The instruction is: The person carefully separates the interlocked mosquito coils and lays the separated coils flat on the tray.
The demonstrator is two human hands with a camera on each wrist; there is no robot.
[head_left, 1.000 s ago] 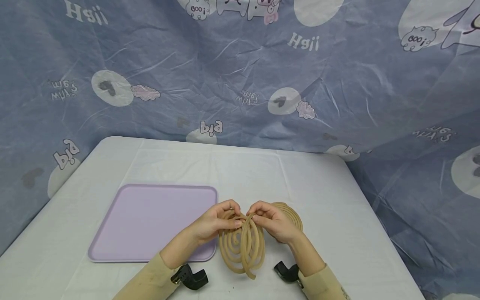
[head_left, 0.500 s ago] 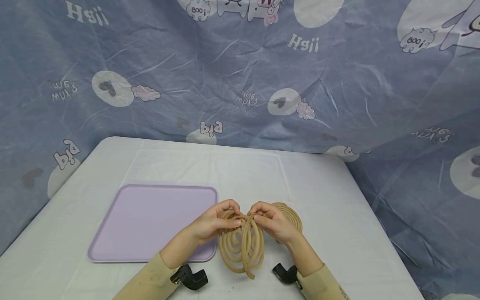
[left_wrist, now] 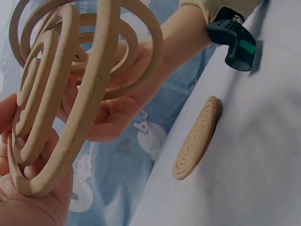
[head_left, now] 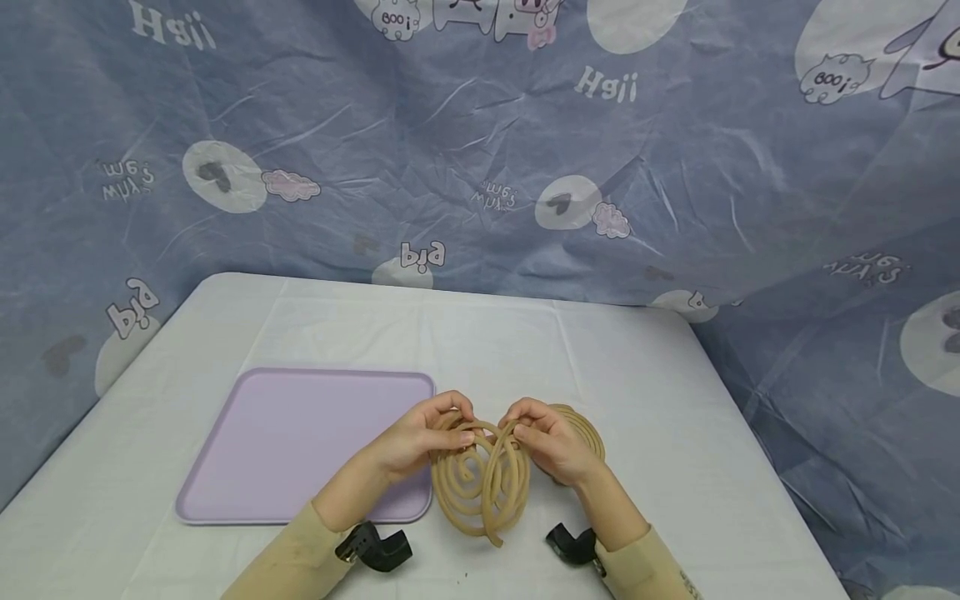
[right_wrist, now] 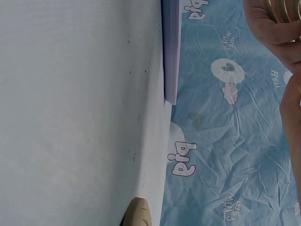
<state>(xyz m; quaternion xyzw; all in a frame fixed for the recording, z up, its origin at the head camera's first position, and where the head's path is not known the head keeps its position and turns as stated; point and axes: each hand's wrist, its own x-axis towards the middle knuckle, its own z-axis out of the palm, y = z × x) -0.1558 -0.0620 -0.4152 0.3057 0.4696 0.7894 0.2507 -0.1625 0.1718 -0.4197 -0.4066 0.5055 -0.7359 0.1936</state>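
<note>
Two tan mosquito coils hang partly interlaced above the table, a left coil (head_left: 446, 492) and a right coil (head_left: 517, 492). My left hand (head_left: 412, 437) pinches the upper rim of the left one between thumb and fingers. The right coil's upper edge is pinched by my right hand (head_left: 555, 446). In the left wrist view, the spirals (left_wrist: 91, 89) stand apart at an angle between the left hand (left_wrist: 42, 202) and the right hand (left_wrist: 113, 113). Behind my right hand lies a flat, tightly wound mosquito coil (head_left: 583, 427), partly hidden; whether it is one or a stack, I cannot tell.
A lilac tray (head_left: 315, 442) lies on the white-covered table (head_left: 495, 342), left of the coils and partly under my left forearm. Black wrist cameras stick out from the left wrist (head_left: 382, 550) and right wrist (head_left: 572, 546). A blue patterned cloth (head_left: 450, 150) hangs behind.
My left hand has moved slightly up and to the left. The held coils have risen a little, and the gap between their upper parts has widened. The right hand has barely shifted.
</note>
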